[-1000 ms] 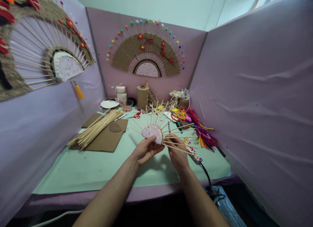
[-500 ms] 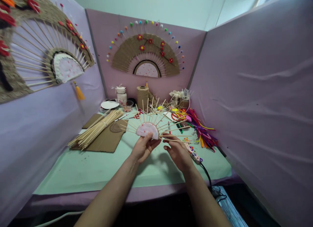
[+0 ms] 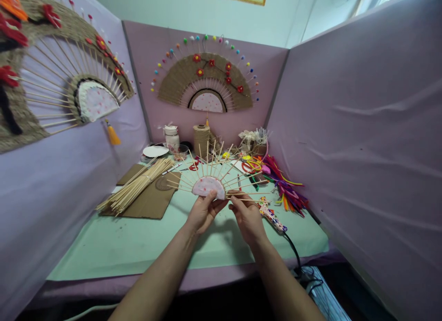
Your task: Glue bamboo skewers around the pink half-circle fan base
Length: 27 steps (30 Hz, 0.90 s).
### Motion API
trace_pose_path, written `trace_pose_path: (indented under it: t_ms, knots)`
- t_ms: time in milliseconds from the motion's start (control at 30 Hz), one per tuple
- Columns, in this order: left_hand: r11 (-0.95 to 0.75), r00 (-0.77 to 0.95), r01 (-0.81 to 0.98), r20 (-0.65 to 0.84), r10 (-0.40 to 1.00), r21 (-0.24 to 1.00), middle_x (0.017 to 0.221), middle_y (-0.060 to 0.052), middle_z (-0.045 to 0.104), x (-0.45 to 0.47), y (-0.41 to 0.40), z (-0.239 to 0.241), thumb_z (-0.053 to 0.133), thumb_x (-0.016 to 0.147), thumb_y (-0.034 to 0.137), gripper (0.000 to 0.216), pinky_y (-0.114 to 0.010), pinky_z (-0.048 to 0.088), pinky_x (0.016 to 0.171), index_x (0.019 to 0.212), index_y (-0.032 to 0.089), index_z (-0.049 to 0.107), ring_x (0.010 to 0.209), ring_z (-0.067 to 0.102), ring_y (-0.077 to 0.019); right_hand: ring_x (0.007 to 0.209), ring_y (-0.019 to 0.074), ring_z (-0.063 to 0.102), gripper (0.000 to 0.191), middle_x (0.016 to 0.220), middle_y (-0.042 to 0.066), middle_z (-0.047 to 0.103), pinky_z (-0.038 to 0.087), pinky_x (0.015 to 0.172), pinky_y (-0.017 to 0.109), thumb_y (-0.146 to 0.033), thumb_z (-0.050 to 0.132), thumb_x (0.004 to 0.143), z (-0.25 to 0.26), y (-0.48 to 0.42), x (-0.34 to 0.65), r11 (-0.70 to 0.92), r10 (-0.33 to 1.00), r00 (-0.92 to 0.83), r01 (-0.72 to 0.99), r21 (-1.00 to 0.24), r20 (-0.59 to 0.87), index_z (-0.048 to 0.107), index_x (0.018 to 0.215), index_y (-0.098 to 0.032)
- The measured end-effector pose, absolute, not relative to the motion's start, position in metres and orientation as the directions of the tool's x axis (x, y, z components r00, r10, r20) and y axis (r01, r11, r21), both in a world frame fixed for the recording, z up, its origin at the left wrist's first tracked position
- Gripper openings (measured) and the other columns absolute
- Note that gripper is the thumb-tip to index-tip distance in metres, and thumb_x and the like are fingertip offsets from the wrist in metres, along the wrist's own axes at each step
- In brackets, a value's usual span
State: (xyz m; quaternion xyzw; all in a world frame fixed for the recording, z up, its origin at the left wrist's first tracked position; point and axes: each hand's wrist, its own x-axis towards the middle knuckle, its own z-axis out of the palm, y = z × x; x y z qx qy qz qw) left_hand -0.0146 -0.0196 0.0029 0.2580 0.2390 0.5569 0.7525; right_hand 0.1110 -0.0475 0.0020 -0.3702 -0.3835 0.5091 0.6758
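Note:
My left hand grips the bottom edge of a small half-round pink spotted pad with thin wooden skewers fanning out of it, held upright above the green table top. My right hand is closed in a pinch on the lowest skewer on the right side, close to the pad. A bundle of loose skewers lies on brown cardboard to the left.
A glue gun with a black cord lies right of my hands. Coloured pipe cleaners, scissors, a twine spool, a jar and a plate stand at the back. Finished fans hang on the purple partitions.
The skewer fan turned from tilted right to level and upright and shifted slightly left. My right hand let go, then pinched the lowest right skewer again. The camera tipped down a little.

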Motion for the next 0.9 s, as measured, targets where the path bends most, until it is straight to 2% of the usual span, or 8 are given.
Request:
trace_pose_path:
  t_ms: [100,233,367,467,600,733,900]
  knots:
    - [0.241,0.256,-0.714,-0.076,0.964,0.657,0.085,-0.004,0.074,-0.013,-0.021,0.004,0.075,0.075,0.022,0.024,-0.036,0.055,0.091,0.092,0.015,0.060,0.078,0.070,-0.0151,0.083,0.0161,0.058,0.018,0.095,0.002,0.070,0.045,0.073,0.029,-0.033,0.074,0.070,-0.002,-0.046,0.111,0.219,0.965,0.220,-0.396,-0.892,0.140,0.073,0.086,-0.025]
    - [0.222,0.236,-0.714,-0.071,0.969,0.664,0.087,-0.003,0.073,-0.011,-0.023,0.004,0.078,0.072,0.024,0.028,-0.035,0.055,0.090,0.092,0.016,0.059,0.081,0.070,-0.0147,0.083,0.0168,0.059,0.017,0.091,0.002,0.068,0.047,0.074,0.031,-0.030,0.075,0.066,-0.003,-0.045,0.108,0.195,0.973,0.209,-0.522,-0.830,0.097,0.070,0.082,-0.025]
    - [0.157,0.203,-0.711,-0.013,0.979,0.685,0.086,-0.002,0.072,-0.010,-0.024,0.002,0.079,0.070,0.028,0.031,-0.037,0.055,0.090,0.091,0.016,0.060,0.082,0.069,-0.0150,0.081,0.0132,0.058,0.022,0.091,-0.002,0.066,0.046,0.074,0.028,-0.026,0.078,0.064,-0.003,-0.044,0.105,0.218,0.971,0.211,-0.581,-0.784,0.114,0.069,0.085,-0.026]
    - [0.074,0.129,-0.703,0.024,0.991,0.707,0.084,-0.002,0.072,-0.007,-0.024,0.000,0.081,0.067,0.029,0.032,-0.037,0.055,0.089,0.088,0.015,0.062,0.082,0.069,-0.0158,0.078,0.0111,0.058,0.025,0.086,-0.004,0.065,0.045,0.075,0.025,-0.025,0.081,0.062,-0.002,-0.043,0.105,0.213,0.972,0.218,-0.628,-0.748,0.094,0.069,0.083,-0.026]
    - [-0.034,0.010,-0.646,0.053,0.999,0.763,0.083,-0.003,0.072,-0.004,-0.025,-0.003,0.083,0.064,0.030,0.035,-0.033,0.057,0.083,0.088,0.013,0.065,0.079,0.068,-0.0161,0.080,0.0130,0.061,0.023,0.082,-0.005,0.066,0.047,0.081,0.030,-0.031,0.080,0.063,0.001,-0.041,0.105,0.132,0.989,0.146,-0.722,-0.680,0.036,0.065,0.080,-0.027]
    - [-0.072,-0.022,-0.589,0.073,0.997,0.805,0.085,-0.005,0.073,-0.003,-0.026,-0.005,0.083,0.063,0.032,0.036,-0.034,0.057,0.082,0.089,0.012,0.067,0.082,0.069,-0.0186,0.078,0.0159,0.061,0.019,0.077,-0.003,0.066,0.048,0.080,0.035,-0.037,0.075,0.069,0.003,-0.039,0.104,0.142,0.985,0.172,-0.709,-0.691,0.025,0.061,0.074,-0.025]
    - [-0.117,-0.058,-0.584,0.102,0.993,0.803,0.086,-0.006,0.074,-0.004,-0.025,-0.005,0.082,0.064,0.031,0.034,-0.037,0.057,0.085,0.090,0.012,0.069,0.083,0.069,-0.0196,0.073,0.0124,0.059,0.022,0.080,-0.003,0.064,0.049,0.073,0.030,-0.032,0.076,0.067,0.001,-0.038,0.101,0.175,0.972,0.236,-0.695,-0.697,0.009,0.061,0.080,-0.025]
